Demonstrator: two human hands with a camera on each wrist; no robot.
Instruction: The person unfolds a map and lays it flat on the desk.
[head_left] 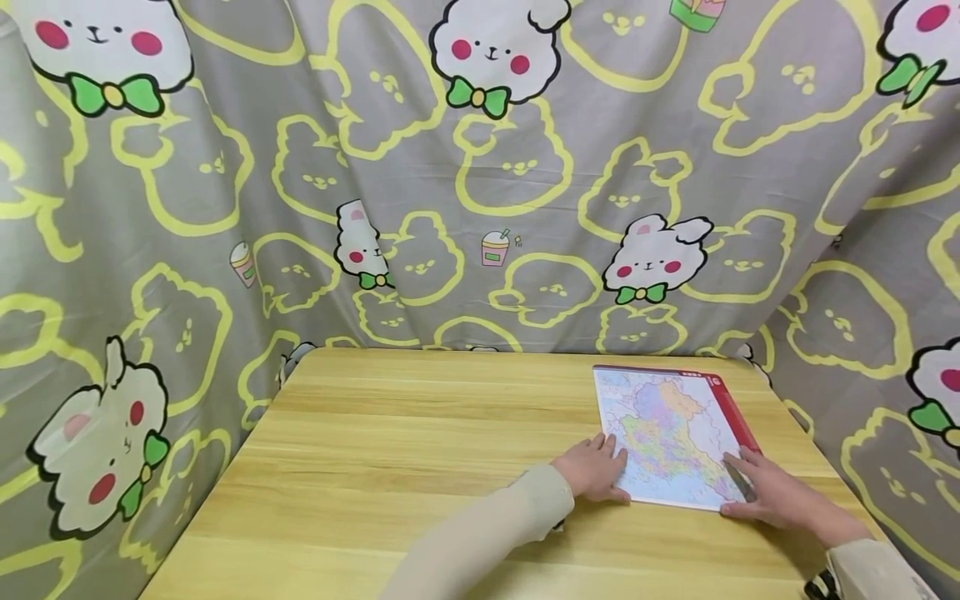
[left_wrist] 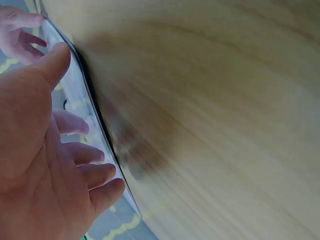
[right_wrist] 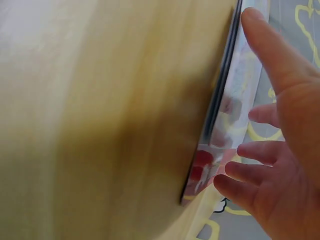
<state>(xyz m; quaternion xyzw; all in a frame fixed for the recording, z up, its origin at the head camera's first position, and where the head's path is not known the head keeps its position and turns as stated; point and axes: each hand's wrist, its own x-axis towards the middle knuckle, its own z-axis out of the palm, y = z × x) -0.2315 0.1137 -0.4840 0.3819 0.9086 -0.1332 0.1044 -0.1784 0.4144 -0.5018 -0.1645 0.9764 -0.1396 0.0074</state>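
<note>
A flat, glossy map board [head_left: 667,437] with a coloured map and a red strip along its right side lies on the right part of the wooden table. My left hand [head_left: 592,468] is at its left edge, fingers spread and nearly straight. At the opposite edge, near the lower right corner, is my right hand [head_left: 776,493], its fingers lightly bent over the border. In the right wrist view the board's dark edge [right_wrist: 220,90] shows beside the extended thumb. Neither hand curls round the board.
The wooden table [head_left: 360,467] stretches to the left of the board. Grey curtains [head_left: 420,192] with yellow outlines and white cartoon animals hang behind the table and on both sides of it.
</note>
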